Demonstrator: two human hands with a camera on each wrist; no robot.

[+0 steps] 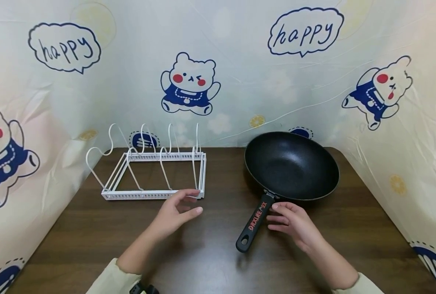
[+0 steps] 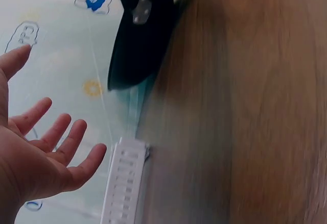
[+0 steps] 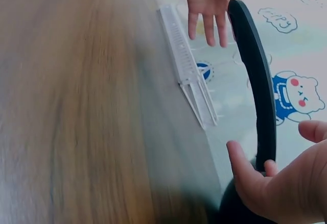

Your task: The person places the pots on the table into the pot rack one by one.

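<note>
A black frying pan [image 1: 291, 167] stands on the right of the table, its black handle [image 1: 255, 222] with red lettering angled toward the front left. My right hand [image 1: 295, 224] is just right of the handle, fingers loosely spread; in the right wrist view the fingertips [image 3: 240, 157] come close beside the handle near the pan and do not curl round it. On the left stands a white wire rack [image 1: 151, 195] with several upright curved loops. Over its front right corner my left hand [image 1: 175, 214] is held with relaxed, parted fingers, holding nothing, as the left wrist view also shows.
The brown wooden table [image 1: 218, 261] reaches back to a printed cloth backdrop [image 1: 236, 94] with cartoon bears, which also rises along both sides. At the left wrist sits a dark band [image 1: 140, 289] beside the pale sleeve [image 1: 115, 279].
</note>
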